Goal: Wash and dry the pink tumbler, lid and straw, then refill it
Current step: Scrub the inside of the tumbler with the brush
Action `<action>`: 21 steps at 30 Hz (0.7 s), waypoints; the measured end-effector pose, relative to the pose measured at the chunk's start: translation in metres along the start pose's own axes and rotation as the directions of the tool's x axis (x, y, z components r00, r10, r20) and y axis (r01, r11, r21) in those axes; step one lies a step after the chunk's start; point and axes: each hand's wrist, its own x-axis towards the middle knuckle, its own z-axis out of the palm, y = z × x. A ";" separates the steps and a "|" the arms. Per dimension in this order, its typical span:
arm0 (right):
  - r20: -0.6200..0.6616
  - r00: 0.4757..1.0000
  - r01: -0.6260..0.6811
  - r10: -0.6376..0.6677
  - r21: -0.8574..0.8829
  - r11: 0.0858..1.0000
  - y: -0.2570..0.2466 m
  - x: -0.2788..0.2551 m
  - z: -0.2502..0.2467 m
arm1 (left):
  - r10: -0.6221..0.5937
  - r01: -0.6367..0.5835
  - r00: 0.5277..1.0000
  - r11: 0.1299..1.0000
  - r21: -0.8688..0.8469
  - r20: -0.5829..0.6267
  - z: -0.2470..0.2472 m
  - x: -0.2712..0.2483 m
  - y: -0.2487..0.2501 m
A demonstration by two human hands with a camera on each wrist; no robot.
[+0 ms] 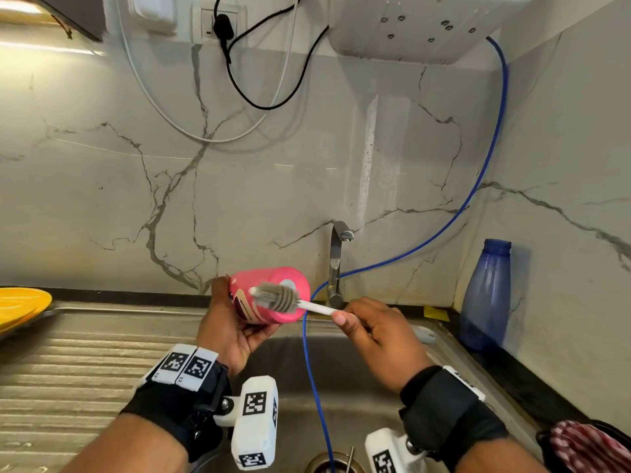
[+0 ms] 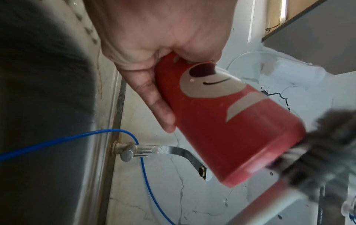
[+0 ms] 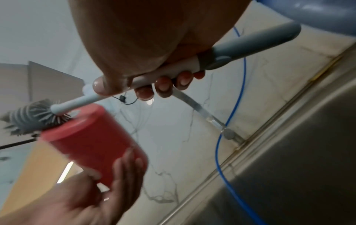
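Observation:
My left hand (image 1: 232, 322) grips the pink tumbler (image 1: 273, 295) near its mouth end and holds it tilted above the sink, its flat base pointing up and right. A bear face is printed on the tumbler (image 2: 221, 115). My right hand (image 1: 368, 332) grips the white and grey handle of a bottle brush (image 1: 276, 295). The grey bristle head (image 3: 30, 118) lies against the tumbler's (image 3: 92, 141) outer wall near the base rim. No lid or straw is in view.
A steel sink basin (image 1: 341, 387) lies below my hands, with a ribbed drainboard (image 1: 85, 353) on the left. A tap (image 1: 336, 268) stands behind, and a blue hose (image 1: 314, 370) runs down into the drain. A blue bottle (image 1: 485, 295) stands at the right, a yellow plate (image 1: 20, 305) far left.

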 end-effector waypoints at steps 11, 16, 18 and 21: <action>-0.036 0.996 -0.087 0.087 0.003 0.996 0.014 -0.001 -0.005 | -0.013 0.013 1.000 1.000 0.004 0.023 -0.002 0.003 0.000; -0.076 0.991 -0.107 0.110 0.040 0.993 0.008 0.003 -0.006 | -0.011 0.011 1.000 1.000 0.003 0.022 -0.001 0.001 0.006; -0.076 0.986 -0.149 0.151 0.031 0.988 0.016 0.000 -0.009 | 0.012 -0.012 1.000 1.000 0.022 -0.001 -0.003 0.000 0.007; -0.064 0.990 -0.127 0.128 0.019 0.992 0.007 0.001 -0.006 | 0.041 -0.041 0.999 0.997 0.067 -0.003 -0.002 0.000 0.002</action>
